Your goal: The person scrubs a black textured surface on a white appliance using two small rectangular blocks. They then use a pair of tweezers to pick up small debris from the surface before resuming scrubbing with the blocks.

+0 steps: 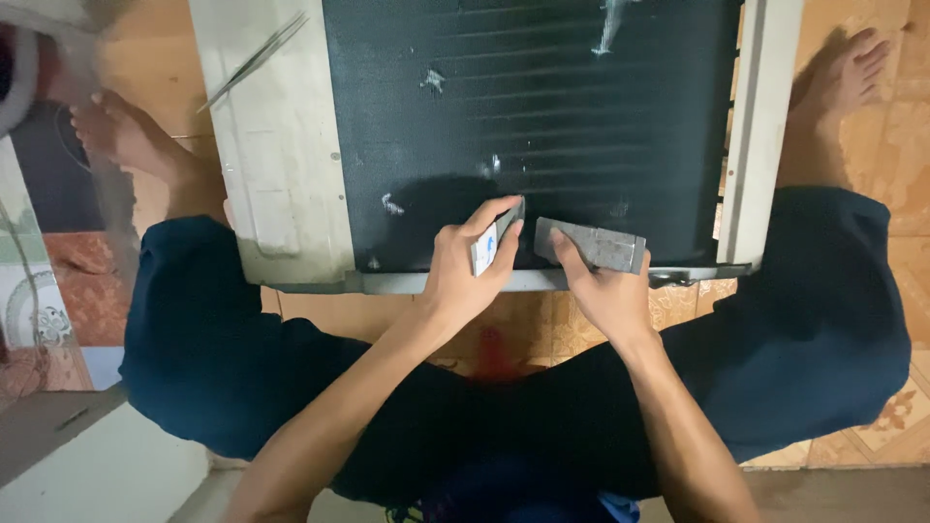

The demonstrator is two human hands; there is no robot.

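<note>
Left hand (pixel 465 266): fingers closed round a small flat grey-and-white piece (pixel 492 242), thumb on top, held on edge w/ its upper end against the dark fin panel.
Right hand (pixel 603 291): fingers curled, pinching the near end of a flat grey rectangular block (pixel 596 246); block lies long-ways on the panel's lower edge, tilted a bit down to the right.
Hands vs each other: close, side by side, not touching; small gap betw. the two grey pieces.
Fin panel (pixel 542 116): black, fine horizontal ribs, a few whitish flecks scattered on it; both grey pieces sit at its bottom edge, about centre.
Casing (pixel 281 145): off-white metal housing that holds the fin panel like a shallow box; wide flat flange on the left, narrow white rail (pixel 760 126) on the right, grey lip along the near side just under the hands.
On the flange: thin metal rod or strip (pixel 254 60) lying diagonally near the top-left corner.
Inside casing besides the panel: can't tell, panel fills the opening.
Legs: dark blue trousers (pixel 814 320) either side of the casing, bare feet (pixel 843 68) beside it.
Floor (pixel 901 174): orange-brown patterned tile.
</note>
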